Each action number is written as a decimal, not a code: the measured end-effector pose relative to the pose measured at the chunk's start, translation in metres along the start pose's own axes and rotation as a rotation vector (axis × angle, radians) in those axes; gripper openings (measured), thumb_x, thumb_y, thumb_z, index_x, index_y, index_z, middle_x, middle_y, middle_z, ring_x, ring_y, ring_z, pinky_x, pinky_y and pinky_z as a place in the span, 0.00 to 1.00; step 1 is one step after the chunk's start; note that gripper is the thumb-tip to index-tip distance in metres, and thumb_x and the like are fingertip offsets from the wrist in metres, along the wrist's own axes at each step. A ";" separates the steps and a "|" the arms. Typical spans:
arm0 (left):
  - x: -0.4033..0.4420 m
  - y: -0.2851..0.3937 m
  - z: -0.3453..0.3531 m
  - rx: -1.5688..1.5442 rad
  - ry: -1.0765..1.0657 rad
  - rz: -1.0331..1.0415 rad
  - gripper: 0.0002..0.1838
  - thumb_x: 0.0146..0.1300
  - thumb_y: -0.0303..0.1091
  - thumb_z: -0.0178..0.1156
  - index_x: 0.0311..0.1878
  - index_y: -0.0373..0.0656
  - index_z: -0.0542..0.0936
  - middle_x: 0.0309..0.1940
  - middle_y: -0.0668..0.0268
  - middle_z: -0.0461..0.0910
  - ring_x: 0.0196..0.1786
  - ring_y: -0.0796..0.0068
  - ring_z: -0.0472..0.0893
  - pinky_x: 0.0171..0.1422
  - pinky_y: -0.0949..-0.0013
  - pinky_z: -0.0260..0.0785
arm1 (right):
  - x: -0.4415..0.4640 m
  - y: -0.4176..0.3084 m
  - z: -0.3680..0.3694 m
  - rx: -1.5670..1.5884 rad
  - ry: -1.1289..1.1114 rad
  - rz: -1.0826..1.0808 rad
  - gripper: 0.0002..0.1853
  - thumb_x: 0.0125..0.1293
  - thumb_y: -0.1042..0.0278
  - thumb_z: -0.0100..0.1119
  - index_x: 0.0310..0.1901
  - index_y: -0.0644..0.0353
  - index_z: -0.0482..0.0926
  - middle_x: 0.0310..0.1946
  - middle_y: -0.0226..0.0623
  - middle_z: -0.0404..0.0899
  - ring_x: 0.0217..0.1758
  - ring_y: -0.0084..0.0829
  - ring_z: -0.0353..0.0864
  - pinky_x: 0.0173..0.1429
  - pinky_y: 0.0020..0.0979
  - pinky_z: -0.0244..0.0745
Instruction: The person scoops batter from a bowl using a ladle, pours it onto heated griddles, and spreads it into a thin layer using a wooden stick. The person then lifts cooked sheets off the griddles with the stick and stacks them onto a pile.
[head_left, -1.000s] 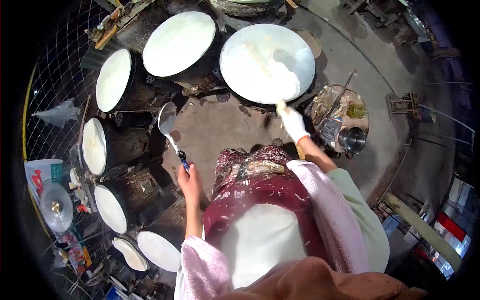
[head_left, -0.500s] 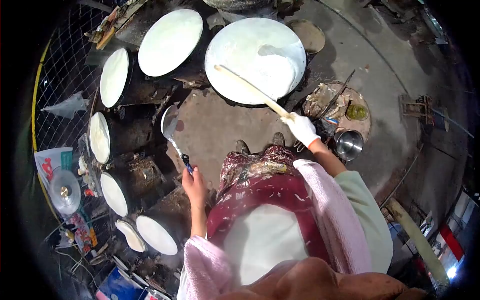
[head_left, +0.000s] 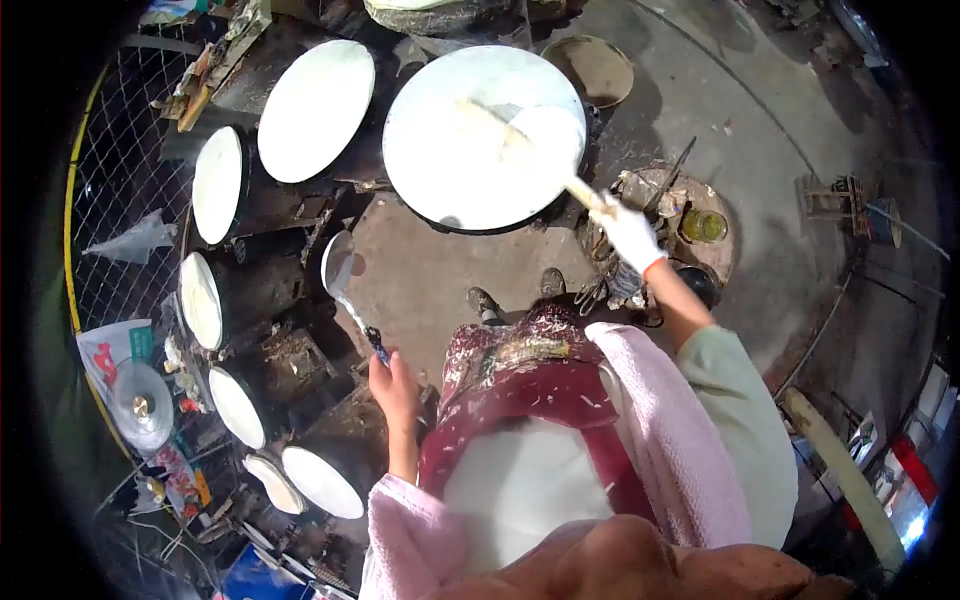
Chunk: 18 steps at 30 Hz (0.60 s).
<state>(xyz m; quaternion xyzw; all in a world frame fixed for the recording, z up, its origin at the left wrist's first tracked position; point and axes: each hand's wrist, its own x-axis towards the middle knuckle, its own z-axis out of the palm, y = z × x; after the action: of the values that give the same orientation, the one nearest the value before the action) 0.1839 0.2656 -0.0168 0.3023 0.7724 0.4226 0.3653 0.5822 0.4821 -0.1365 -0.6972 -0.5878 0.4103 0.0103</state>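
My left hand (head_left: 393, 388), bare, is closed around the dark handle of a ladle (head_left: 341, 262), whose round bowl hangs over the floor and has white liquid on it. My right hand (head_left: 630, 238), in a white glove, grips the near end of a long pale wooden stick (head_left: 584, 192). The stick reaches over a large round pan (head_left: 440, 185) covered in a white layer. Its middle is hidden by a bright white patch, perhaps batter or a sheet; I cannot tell which. Its far end shows, blurred, beyond that patch.
Several white-covered round pans (head_left: 316, 110) curve along the left. At right, a round stand (head_left: 722, 255) holds a glass jar (head_left: 704, 225) of yellowish liquid, beside a dark pot (head_left: 698, 286). A brown round vessel (head_left: 592, 72) stands behind. Wire fencing (head_left: 125, 165) borders the left.
My right hand has moved right with the stick. The white layer in the large pan looks different, and a bright patch now covers part of the stick. My left hand still holds the ladle.
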 end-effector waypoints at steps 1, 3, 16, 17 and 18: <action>-0.005 0.009 0.003 -0.025 0.000 -0.055 0.03 0.70 0.30 0.51 0.40 0.41 0.71 0.18 0.76 0.66 0.15 0.87 0.62 0.17 0.79 0.52 | 0.019 0.007 -0.006 0.003 0.063 -0.090 0.35 0.66 0.37 0.46 0.70 0.46 0.61 0.37 0.55 0.81 0.41 0.51 0.83 0.44 0.47 0.74; -0.011 0.011 0.006 -0.062 0.027 -0.103 0.03 0.69 0.29 0.51 0.41 0.41 0.71 0.17 0.75 0.65 0.15 0.87 0.63 0.17 0.79 0.53 | 0.074 0.006 -0.027 -0.067 0.174 -0.213 0.36 0.67 0.36 0.43 0.71 0.46 0.58 0.37 0.55 0.81 0.40 0.52 0.82 0.43 0.49 0.74; -0.011 0.034 0.031 -0.123 -0.042 -0.091 0.04 0.71 0.31 0.51 0.40 0.43 0.71 0.18 0.76 0.65 0.13 0.88 0.60 0.13 0.81 0.49 | 0.029 -0.062 -0.004 0.691 0.155 -0.422 0.26 0.62 0.64 0.61 0.63 0.56 0.70 0.61 0.43 0.73 0.61 0.34 0.75 0.64 0.30 0.68; 0.000 0.008 0.025 -0.102 -0.045 -0.021 0.04 0.71 0.32 0.51 0.42 0.43 0.72 0.18 0.77 0.64 0.13 0.89 0.60 0.14 0.81 0.49 | -0.007 -0.061 -0.016 0.851 0.276 -0.337 0.24 0.65 0.65 0.61 0.61 0.64 0.71 0.58 0.42 0.76 0.59 0.28 0.76 0.62 0.27 0.68; 0.002 0.003 0.025 -0.101 -0.052 -0.019 0.04 0.71 0.32 0.51 0.42 0.43 0.72 0.18 0.77 0.64 0.13 0.89 0.59 0.14 0.81 0.48 | 0.006 -0.018 0.016 0.910 0.427 -0.318 0.24 0.67 0.65 0.60 0.61 0.68 0.71 0.59 0.41 0.76 0.58 0.24 0.75 0.63 0.25 0.67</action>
<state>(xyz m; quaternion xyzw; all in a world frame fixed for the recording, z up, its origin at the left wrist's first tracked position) 0.2041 0.2791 -0.0246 0.2869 0.7432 0.4496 0.4040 0.5583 0.4850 -0.1411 -0.5925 -0.4336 0.4662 0.4935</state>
